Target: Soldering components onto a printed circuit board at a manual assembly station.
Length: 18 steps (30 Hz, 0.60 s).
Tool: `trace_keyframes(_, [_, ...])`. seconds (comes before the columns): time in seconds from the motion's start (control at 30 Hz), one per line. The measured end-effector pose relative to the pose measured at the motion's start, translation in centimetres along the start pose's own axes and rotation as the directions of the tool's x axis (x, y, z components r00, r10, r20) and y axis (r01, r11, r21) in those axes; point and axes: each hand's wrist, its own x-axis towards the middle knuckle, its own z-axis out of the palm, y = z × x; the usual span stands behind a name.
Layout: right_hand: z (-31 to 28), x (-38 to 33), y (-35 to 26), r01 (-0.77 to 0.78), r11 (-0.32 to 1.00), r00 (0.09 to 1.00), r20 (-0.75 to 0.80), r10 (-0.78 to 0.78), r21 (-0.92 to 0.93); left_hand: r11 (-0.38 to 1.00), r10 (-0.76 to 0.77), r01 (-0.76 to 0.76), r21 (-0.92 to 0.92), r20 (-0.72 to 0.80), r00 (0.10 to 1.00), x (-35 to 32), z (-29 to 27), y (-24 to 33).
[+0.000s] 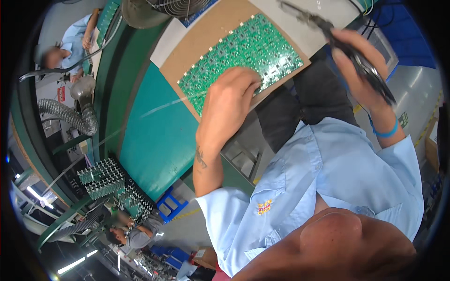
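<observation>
From the head camera, your left hand (229, 100) rests on the lower edge of a green circuit board panel (243, 54), fingers curled down onto it and pressing it flat — closed against the board rather than wrapped round it. The panel lies tilted on a brown backing sheet (197, 42), which sits on the teal worktop (154, 136) and overhangs its near edge.

Your right hand (361, 61) is raised to the right of the panel, well clear of it, with its fingers closed round a dark hand tool (347, 44) — its metal tip points up and left, above the grey mat (300, 33) beside the board. A blue band (386, 131) circles that wrist. Both arms come out of the sleeves of a light blue shirt (328, 173).

Further left along the worktop, a corrugated grey hose (70, 117) bends down, and a rack of more green boards (108, 180) stands below it. A metal fan (173, 7) sits at the top edge. Another person in light blue sits at the far upper left, and a second one shows at the bottom, near the rack.
</observation>
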Motion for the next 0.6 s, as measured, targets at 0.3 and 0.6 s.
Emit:
trace_keyframes(0.3, [2.7,4.9,8.8,-0.479,0.864,0.816,-0.284,0.503,0.155,0.943,-0.299,0.332,-0.012,-0.465,0.833,-6.9,-0.2,-0.5])
trace_keyframes(0.6, [2.6,1.5,6.3,0.043,0.954,0.993,-0.120,-0.007,0.297,0.819,-0.476,0.567,-0.090,-0.659,0.582,-12.5,0.1,-4.6])
